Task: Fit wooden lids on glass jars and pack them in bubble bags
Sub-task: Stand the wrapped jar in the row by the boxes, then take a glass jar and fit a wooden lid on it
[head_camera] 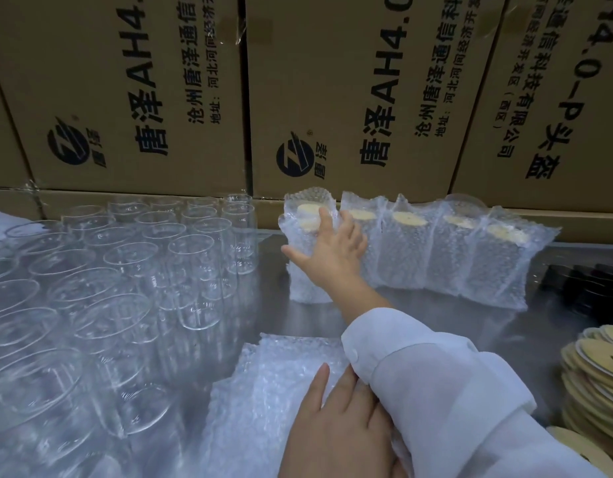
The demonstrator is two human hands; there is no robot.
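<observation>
At the far middle of the table a lidded glass jar in a bubble bag (303,274) stands upright, leftmost in a row of several packed jars (446,250). My right hand (329,250), in a white sleeve, reaches out and touches its front with fingers spread and fairly straight, thumb pointing left. My left hand (325,426) lies flat on a stack of empty bubble bags (263,384) at the near edge, partly under the right sleeve. Several empty glass jars (132,270) crowd the left side. Round wooden lids (594,367) are stacked at the right edge.
Big printed cardboard boxes (332,98) form a wall right behind the jars. The metal table (332,319) shows between the bag stack and the packed row. Dark objects (591,288) lie at the far right, above the lids.
</observation>
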